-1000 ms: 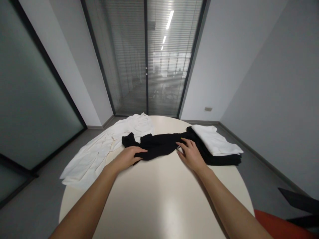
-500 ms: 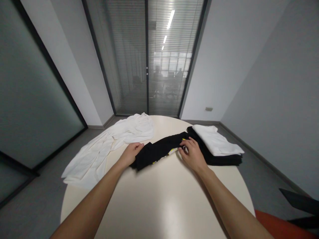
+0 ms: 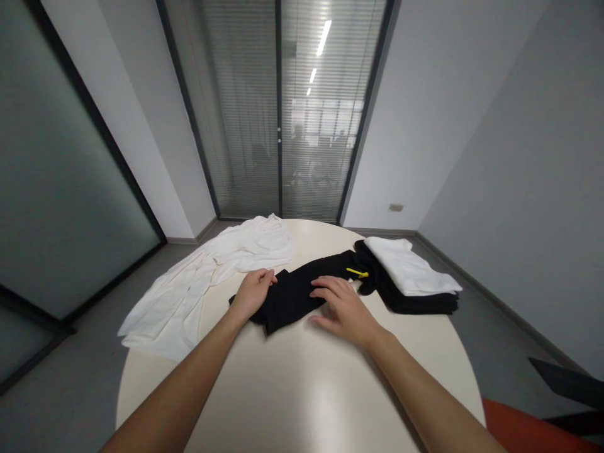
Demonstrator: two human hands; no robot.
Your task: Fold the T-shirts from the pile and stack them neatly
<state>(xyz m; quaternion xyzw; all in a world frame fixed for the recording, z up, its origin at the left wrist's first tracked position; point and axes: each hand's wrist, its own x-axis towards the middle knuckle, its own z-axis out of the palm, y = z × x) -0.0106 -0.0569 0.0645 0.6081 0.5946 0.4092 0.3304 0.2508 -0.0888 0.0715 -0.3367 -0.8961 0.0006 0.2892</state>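
Observation:
A black garment (image 3: 299, 283) lies in a long, narrow folded strip across the table, with a yellow mark (image 3: 357, 272) near its right end. Its exact kind cannot be made out. At its left end, my left hand (image 3: 255, 292) is closed, the fingers pinching the cloth. My right hand (image 3: 344, 311) is over the lower edge, right of the middle, fingers apart and curved, with the fingertips at or just above the cloth. The garment's right end is bunched against a folded stack, where a white folded garment (image 3: 410, 267) rests on black folded cloth (image 3: 419, 303).
A loose, wrinkled white garment (image 3: 189, 283) spreads along the left side of the round cream table (image 3: 292, 390), partly over its edge. An orange chair (image 3: 533, 428) stands at the lower right. Glass panels with blinds (image 3: 278, 113) stand behind the table.
My right hand has let go of the garment's right part and moved left and toward me, its fingers spreading. More yellow shows at the right end. My left hand has shifted slightly right.

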